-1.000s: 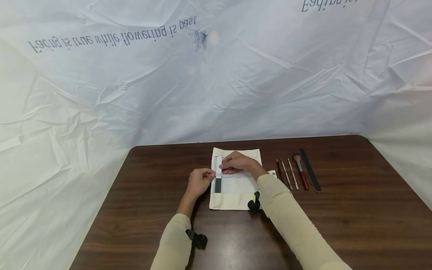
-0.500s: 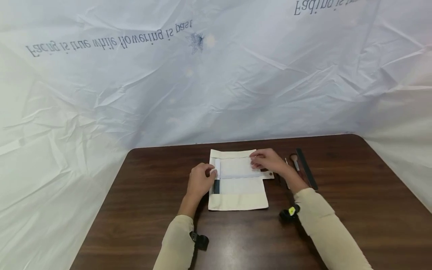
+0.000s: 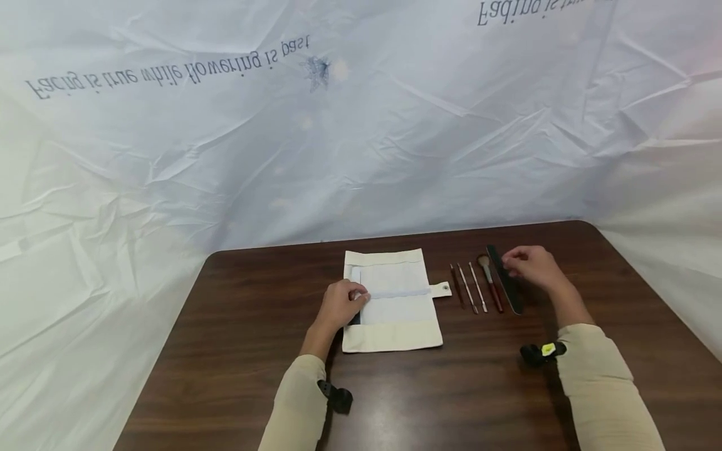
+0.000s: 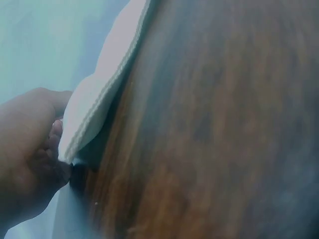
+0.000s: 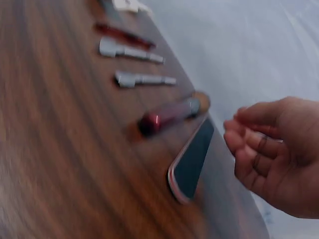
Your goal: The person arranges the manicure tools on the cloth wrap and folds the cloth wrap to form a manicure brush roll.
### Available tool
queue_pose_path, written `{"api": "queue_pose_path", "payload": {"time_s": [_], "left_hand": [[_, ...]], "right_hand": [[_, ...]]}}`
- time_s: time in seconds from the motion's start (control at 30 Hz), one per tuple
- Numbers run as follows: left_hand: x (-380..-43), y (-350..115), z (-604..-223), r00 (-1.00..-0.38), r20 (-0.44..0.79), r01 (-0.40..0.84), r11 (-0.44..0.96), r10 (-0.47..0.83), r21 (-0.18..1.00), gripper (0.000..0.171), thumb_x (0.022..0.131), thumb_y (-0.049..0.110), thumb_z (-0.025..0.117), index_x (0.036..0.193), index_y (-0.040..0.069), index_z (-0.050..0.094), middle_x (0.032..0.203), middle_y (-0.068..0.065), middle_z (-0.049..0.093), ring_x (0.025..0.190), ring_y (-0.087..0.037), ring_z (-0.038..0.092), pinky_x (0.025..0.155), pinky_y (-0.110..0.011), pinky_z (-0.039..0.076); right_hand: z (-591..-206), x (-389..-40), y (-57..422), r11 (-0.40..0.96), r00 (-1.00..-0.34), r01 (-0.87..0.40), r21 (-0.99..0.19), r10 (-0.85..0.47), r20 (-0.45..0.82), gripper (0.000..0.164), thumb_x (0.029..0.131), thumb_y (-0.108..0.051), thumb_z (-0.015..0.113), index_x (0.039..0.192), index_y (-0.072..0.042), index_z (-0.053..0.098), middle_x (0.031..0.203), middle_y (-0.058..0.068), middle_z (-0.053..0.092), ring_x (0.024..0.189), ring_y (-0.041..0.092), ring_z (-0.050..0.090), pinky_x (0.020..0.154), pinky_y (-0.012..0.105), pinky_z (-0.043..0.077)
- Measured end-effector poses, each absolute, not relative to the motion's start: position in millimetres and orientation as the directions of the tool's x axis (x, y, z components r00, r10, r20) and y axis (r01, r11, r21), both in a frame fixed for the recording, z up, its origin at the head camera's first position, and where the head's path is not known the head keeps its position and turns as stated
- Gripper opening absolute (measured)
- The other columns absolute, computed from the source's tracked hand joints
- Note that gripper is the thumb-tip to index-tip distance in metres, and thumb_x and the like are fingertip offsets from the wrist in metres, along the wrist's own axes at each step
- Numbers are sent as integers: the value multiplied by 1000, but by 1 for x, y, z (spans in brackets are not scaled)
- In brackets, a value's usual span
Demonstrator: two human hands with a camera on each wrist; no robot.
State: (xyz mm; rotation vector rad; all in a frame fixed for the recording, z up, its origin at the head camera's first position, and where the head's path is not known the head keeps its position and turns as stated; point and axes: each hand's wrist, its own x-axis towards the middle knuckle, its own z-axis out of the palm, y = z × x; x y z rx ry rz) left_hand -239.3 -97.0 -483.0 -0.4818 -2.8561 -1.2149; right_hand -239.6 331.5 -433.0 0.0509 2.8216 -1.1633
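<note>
A cream cloth tool roll (image 3: 397, 310) lies unfolded on the brown table. Against its left side, my left hand (image 3: 340, 305) has thumb and forefinger curved together at the lip of the inner pocket, pinching the cloth there. Partly behind that hand, a white and dark grey flat file (image 3: 356, 274) stands in the leftmost part of the pocket. My right hand (image 3: 533, 266), fingers loosely bent and holding nothing, is over the right edge of a long black nail file (image 3: 506, 282). In the right wrist view the fingertips are apart from the file (image 5: 193, 162).
Left of the black file lie a red-handled brush (image 3: 489, 285), two slim metal cuticle tools (image 3: 477, 289) and a thin dark red stick (image 3: 457, 287). A snap tab (image 3: 442, 290) sticks out from the roll's right side. White sheeting (image 3: 350, 156) hangs behind the table.
My right hand has let go of the flat file and swung right, past the brush, to the black nail file. My left hand has shifted slightly right over the roll, covering more of the flat file.
</note>
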Motion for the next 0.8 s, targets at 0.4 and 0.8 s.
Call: {"api": "queue_pose_path", "payload": {"time_s": [0.4, 0.8], "left_hand": [[-240, -98, -484, -958, 103, 257, 644, 268, 720, 9, 94, 14, 73, 90, 8, 78, 72, 0, 49, 64, -12, 42, 64, -26, 37], [-239, -98, -483, -968, 80, 219, 636, 240, 740, 9, 95, 14, 72, 91, 8, 78, 74, -1, 50, 66, -13, 43, 66, -27, 37]], "right_hand": [[-437, -236, 335, 817, -956, 253, -518, 128, -264, 42, 97, -34, 66, 101, 8, 70, 86, 18, 72, 78, 25, 68, 68, 38, 53], [-434, -236, 321, 827, -948, 276, -489, 150, -280, 38, 97, -33, 65, 87, 3, 72, 76, 11, 69, 70, 21, 61, 61, 32, 48]]}}
